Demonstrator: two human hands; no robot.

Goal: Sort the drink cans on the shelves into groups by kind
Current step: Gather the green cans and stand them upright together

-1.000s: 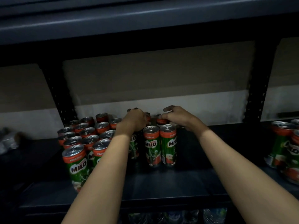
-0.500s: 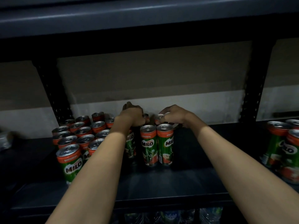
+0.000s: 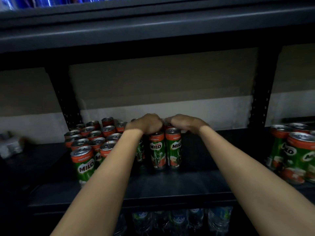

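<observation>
Two hands meet over the middle of the dark shelf (image 3: 170, 188) in my head view. My left hand (image 3: 146, 124) and right hand (image 3: 184, 122) sit knuckles up, side by side, on the tops of Milo cans behind the front pair of Milo cans (image 3: 165, 149). Their fingers curl down out of sight, so I cannot tell whether they grip anything. A packed group of Milo cans (image 3: 92, 138) stands just left of my left forearm. More Milo cans (image 3: 293, 152) stand well apart at the right. Water bottles (image 3: 179, 218) fill the shelf below.
</observation>
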